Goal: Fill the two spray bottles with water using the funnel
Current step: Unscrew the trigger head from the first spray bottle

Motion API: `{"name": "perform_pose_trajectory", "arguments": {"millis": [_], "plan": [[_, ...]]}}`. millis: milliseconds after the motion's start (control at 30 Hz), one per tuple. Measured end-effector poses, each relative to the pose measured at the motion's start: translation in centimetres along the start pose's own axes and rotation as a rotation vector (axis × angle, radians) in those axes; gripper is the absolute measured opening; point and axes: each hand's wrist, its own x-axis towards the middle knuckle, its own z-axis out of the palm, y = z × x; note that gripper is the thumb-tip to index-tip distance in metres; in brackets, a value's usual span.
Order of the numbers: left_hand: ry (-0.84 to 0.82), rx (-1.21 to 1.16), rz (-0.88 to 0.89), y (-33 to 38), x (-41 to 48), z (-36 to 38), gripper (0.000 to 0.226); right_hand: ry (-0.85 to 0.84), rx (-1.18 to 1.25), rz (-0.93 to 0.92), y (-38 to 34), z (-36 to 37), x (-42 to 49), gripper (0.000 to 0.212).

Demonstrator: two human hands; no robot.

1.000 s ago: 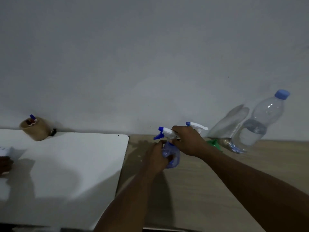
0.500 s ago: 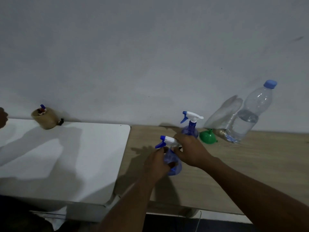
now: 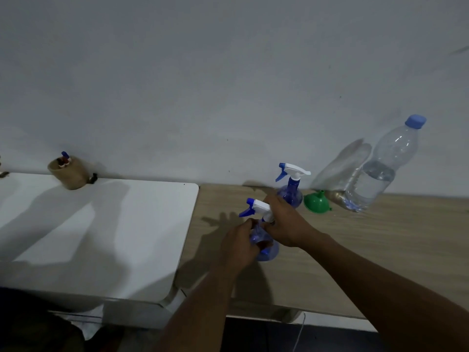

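Early stage: 1st spray bottle being uncapped, nothing looks filled yet.
On the wooden desk [image 3: 380,237] the left hand [image 3: 239,243] grips the near spray bottle [image 3: 269,252] by its body; the right hand [image 3: 284,222] wraps its trigger head [image 3: 259,207], prob. to unscrew. The 2nd spray bottle [image 3: 290,193] stands capped behind, w/ the funnel [image 3: 314,202] just beside it, unused. The water bottle [image 3: 375,179] has its cap on. Both fills left to do.

One wide-angle view, from the person's head, facing forward and a little down at a grey wall [image 3: 228,85]; the white table [image 3: 101,237] lies lower left, the wooden table [image 3: 380,250] lower right; both forearms [image 3: 198,308] enter from the bottom edge; the left hand [image 3: 238,246] and right hand [image 3: 288,224], on a spray bottle [image 3: 269,252], sit nearest, centre frame.
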Motion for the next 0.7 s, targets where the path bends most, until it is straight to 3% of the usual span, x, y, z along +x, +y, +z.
{"name": "perform_pose_trajectory", "arguments": {"millis": [167, 267, 333, 433, 567, 700], "plan": [[0.071, 0.131, 0.061, -0.2, -0.3, 0.1, 0.051, 0.085, -0.227, -0.024, 0.9, -0.1, -0.2, 0.048], [0.087, 0.143, 0.052, -0.1, -0.4, 0.1, 0.047, 0.041, -0.130, -0.011, 0.7, 0.2, -0.3, 0.043], [0.045, 0.113, 0.029, 0.0, -0.4, 0.1, 0.053, -0.010, -0.075, -0.019, 0.8, -0.1, -0.3, 0.050], [0.026, 0.080, 0.030, -0.2, -0.2, 0.4, 0.058, 0.050, -0.207, -0.015, 1.2, -0.4, -0.4, 0.060], [0.128, 0.168, 0.085, -0.6, -0.3, 0.4, 0.047, 0.052, -0.157, -0.029, 0.6, 0.1, -0.4, 0.043], [0.073, 0.062, 0.060, -0.4, -0.3, 0.4, 0.047, -0.020, -0.126, -0.032, 0.9, -0.8, -0.2, 0.058]]}}
